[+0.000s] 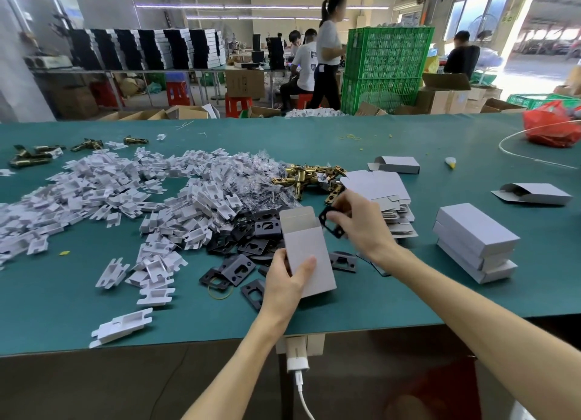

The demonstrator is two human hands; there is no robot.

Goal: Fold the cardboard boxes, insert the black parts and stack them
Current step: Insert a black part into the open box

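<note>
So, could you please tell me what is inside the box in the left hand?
The box shows only inner cardboard at its open top; its walls hide the rest. The right hand holds a black plate just outside.

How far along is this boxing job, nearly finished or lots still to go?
Done: a small stack of closed boxes sits at the right. In hand: the left hand grips an open box while the right hand pinches a black part beside its mouth. Left: a pile of flat blanks and a heap of black parts wait.
</note>
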